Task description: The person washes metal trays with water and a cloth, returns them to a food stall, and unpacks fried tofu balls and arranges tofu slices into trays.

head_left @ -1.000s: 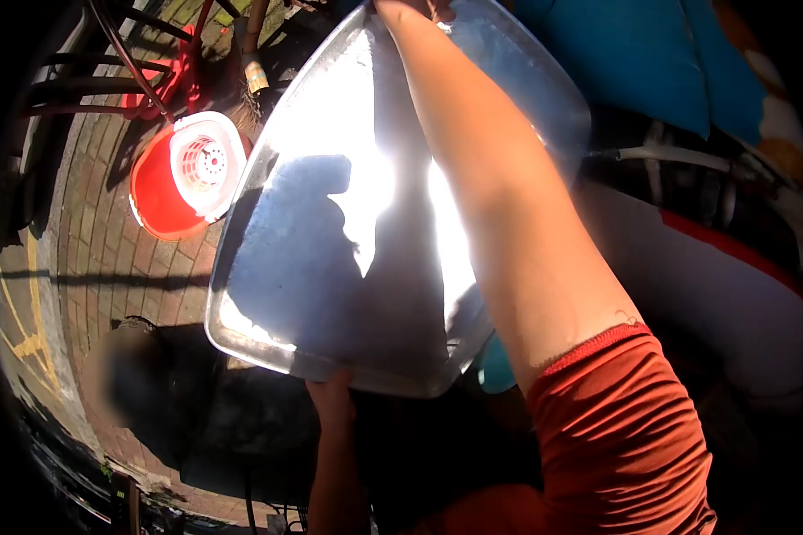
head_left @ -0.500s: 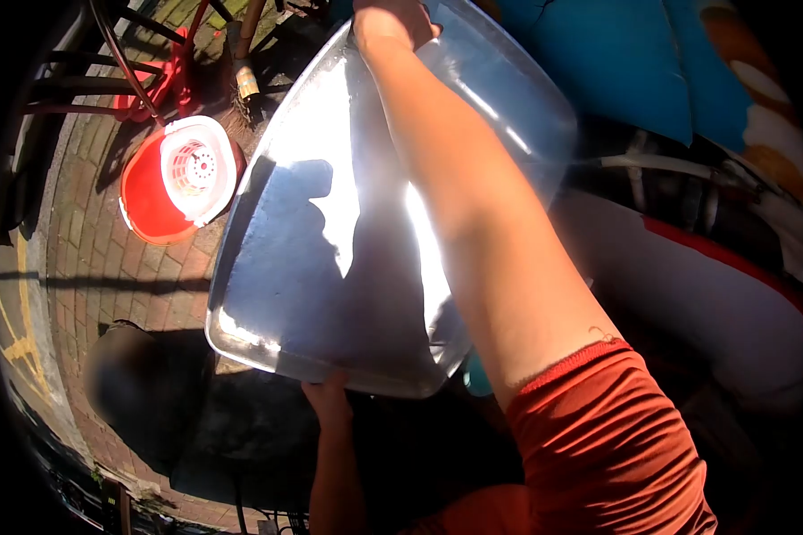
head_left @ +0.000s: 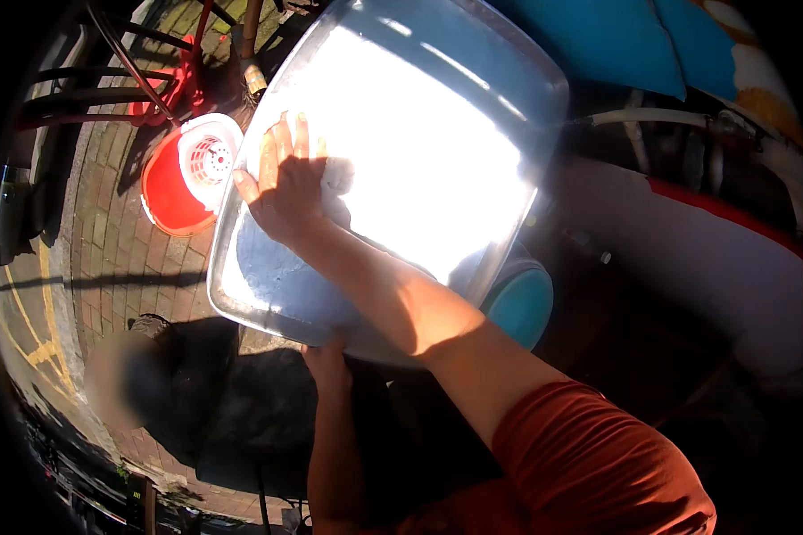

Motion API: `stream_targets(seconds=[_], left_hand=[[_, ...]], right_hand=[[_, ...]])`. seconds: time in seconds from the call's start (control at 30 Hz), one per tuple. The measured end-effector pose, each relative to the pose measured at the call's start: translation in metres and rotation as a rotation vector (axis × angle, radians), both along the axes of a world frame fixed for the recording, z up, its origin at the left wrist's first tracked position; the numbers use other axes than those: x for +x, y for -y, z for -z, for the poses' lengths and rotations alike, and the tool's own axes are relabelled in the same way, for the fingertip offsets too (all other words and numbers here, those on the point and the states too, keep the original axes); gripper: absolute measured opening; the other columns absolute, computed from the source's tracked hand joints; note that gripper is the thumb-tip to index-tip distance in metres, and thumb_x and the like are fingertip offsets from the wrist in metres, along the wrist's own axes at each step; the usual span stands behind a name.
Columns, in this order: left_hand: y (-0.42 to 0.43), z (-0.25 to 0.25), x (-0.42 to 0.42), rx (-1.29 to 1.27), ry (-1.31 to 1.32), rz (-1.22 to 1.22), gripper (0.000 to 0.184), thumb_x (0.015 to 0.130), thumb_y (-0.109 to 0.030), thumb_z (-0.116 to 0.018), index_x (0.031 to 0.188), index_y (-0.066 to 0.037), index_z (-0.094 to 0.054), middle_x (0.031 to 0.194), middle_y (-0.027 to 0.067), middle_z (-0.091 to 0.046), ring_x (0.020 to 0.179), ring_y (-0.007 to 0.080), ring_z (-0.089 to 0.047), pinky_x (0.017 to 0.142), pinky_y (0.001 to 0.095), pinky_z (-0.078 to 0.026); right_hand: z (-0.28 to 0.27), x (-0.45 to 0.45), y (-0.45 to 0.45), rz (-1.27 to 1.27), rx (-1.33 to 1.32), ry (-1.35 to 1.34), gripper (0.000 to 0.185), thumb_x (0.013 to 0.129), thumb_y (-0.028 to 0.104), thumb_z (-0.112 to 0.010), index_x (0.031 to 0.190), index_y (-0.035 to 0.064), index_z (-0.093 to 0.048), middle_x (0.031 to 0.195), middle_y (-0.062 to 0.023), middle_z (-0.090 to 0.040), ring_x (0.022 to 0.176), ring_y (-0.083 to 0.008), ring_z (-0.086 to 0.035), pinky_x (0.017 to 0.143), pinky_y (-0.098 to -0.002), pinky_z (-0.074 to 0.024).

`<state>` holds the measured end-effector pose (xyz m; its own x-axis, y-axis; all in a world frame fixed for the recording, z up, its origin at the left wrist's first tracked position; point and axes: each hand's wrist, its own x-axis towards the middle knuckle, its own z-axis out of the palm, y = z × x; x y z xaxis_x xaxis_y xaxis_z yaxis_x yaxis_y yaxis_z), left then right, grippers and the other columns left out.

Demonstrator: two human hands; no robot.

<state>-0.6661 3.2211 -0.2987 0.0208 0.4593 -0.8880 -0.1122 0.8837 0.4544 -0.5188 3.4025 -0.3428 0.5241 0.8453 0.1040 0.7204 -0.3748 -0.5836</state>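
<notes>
A large, shallow, shiny metal basin (head_left: 285,285) tilts before me, its middle bright with glare. At its bottom rim my left hand (head_left: 327,355) grips the edge, the fingers partly hidden behind it. On the basin's inner surface, toward the left side, my right hand (head_left: 290,192) lies palm down with spread fingers and holds nothing. The right forearm crosses the basin's lower right part.
Left of the basin stands a red bucket (head_left: 165,192) with a white wringer on paving. Below it is a person in dark clothes (head_left: 250,401). A turquoise round container (head_left: 522,308) sits at right, under a pale hose (head_left: 642,116).
My right hand has come down from the basin's top edge to its left side, fingers now spread. My left hand still grips the bottom rim. More of the turquoise container shows.
</notes>
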Motion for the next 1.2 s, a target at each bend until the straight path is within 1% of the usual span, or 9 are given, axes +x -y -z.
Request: stream_targets(seconds=[0.27, 0.33, 0.53, 0.73, 0.8, 0.93, 1.0, 1.1, 1.2], left_hand=[[-0.019, -0.002, 0.001, 0.094, -0.030, 0.017, 0.043, 0.058, 0.000, -0.051, 0.101, 0.004, -0.053, 0.087, 0.0057, -0.055, 0.079, 0.0174, -0.053, 0.069, 0.0257, -0.042], [-0.023, 0.001, -0.004, 0.063, -0.031, 0.010, 0.044, 0.059, 0.002, -0.049, 0.103, 0.004, -0.052, 0.090, 0.0070, -0.054, 0.080, 0.0181, -0.054, 0.070, 0.0267, -0.043], [-0.039, -0.003, -0.006, 0.004, -0.017, -0.181, 0.049, 0.060, 0.010, -0.043, 0.108, 0.006, -0.050, 0.094, 0.0099, -0.052, 0.080, 0.0195, -0.053, 0.069, 0.0294, -0.046], [-0.031, 0.019, -0.016, 0.061, -0.020, -0.174, 0.040, 0.061, 0.011, -0.042, 0.099, 0.005, -0.051, 0.083, 0.0081, -0.049, 0.070, 0.0193, -0.052, 0.055, 0.0279, -0.043], [-0.029, 0.022, -0.020, 0.069, -0.074, -0.176, 0.037, 0.062, 0.010, -0.043, 0.098, 0.004, -0.051, 0.080, 0.0061, -0.049, 0.067, 0.0180, -0.052, 0.054, 0.0277, -0.042], [-0.026, 0.023, -0.028, 0.306, -0.254, 0.051, 0.015, 0.060, 0.004, -0.051, 0.074, 0.002, -0.055, 0.075, 0.0078, -0.055, 0.063, 0.0202, -0.055, 0.052, 0.0285, -0.042], [-0.025, 0.032, -0.037, 0.599, -0.456, 0.359, 0.007, 0.059, 0.002, -0.053, 0.066, 0.002, -0.055, 0.074, 0.0101, -0.057, 0.062, 0.0217, -0.055, 0.051, 0.0285, -0.042], [-0.024, 0.040, -0.031, 1.050, -0.744, 0.673, 0.003, 0.060, -0.001, -0.052, 0.061, 0.002, -0.054, 0.072, 0.0121, -0.057, 0.059, 0.0217, -0.055, 0.049, 0.0275, -0.041], [-0.027, 0.031, -0.013, 0.694, -0.607, 0.355, 0.006, 0.064, -0.001, -0.049, 0.062, 0.003, -0.052, 0.068, 0.0099, -0.057, 0.056, 0.0171, -0.053, 0.048, 0.0254, -0.039]], right_hand=[[-0.030, -0.044, 0.073, -0.461, 0.048, -0.196, 0.023, 0.081, 0.025, -0.053, 0.101, 0.0147, -0.058, 0.123, -0.0012, -0.047, 0.127, -0.0227, -0.030, 0.104, -0.0492, -0.0109], [-0.035, -0.040, 0.081, -0.739, -0.355, -0.140, 0.022, 0.080, 0.026, -0.054, 0.100, 0.0176, -0.059, 0.124, -0.0008, -0.047, 0.128, -0.0225, -0.029, 0.104, -0.0493, -0.0126], [-0.027, 0.041, 0.157, -1.087, -0.165, -0.096, 0.030, 0.078, 0.027, -0.056, 0.108, 0.0218, -0.057, 0.131, 0.0008, -0.042, 0.130, -0.0256, -0.025, 0.100, -0.0522, -0.0202], [-0.010, 0.193, 0.126, -0.442, -0.379, 0.504, 0.034, 0.079, 0.021, -0.056, 0.113, 0.0232, -0.053, 0.125, -0.0056, -0.043, 0.117, -0.0309, -0.036, 0.088, -0.0509, -0.0360], [-0.013, 0.234, 0.079, -0.206, -0.345, 0.285, 0.033, 0.077, 0.014, -0.057, 0.109, 0.0204, -0.054, 0.115, -0.0071, -0.049, 0.106, -0.0326, -0.044, 0.087, -0.0444, -0.0404], [-0.021, 0.296, -0.026, -0.317, -0.203, 0.685, 0.022, 0.077, 0.015, -0.060, 0.099, 0.0104, -0.058, 0.106, -0.0092, -0.056, 0.099, -0.0291, -0.049, 0.079, -0.0358, -0.0465], [-0.058, 0.282, -0.076, -0.027, -0.264, -0.250, 0.016, 0.079, 0.015, -0.056, 0.092, 0.0093, -0.061, 0.106, -0.0078, -0.055, 0.100, -0.0277, -0.050, 0.075, -0.0364, -0.0483], [-0.033, 0.312, -0.126, -0.646, -0.506, 0.991, 0.034, 0.080, 0.016, -0.046, 0.110, 0.0056, -0.056, 0.116, -0.0118, -0.049, 0.108, -0.0297, -0.044, 0.089, -0.0395, -0.0399], [-0.012, 0.329, -0.111, -0.624, -0.291, 1.066, 0.028, 0.077, 0.016, -0.049, 0.100, 0.0048, -0.060, 0.107, -0.0100, -0.051, 0.105, -0.0276, -0.046, 0.084, -0.0410, -0.0415]])
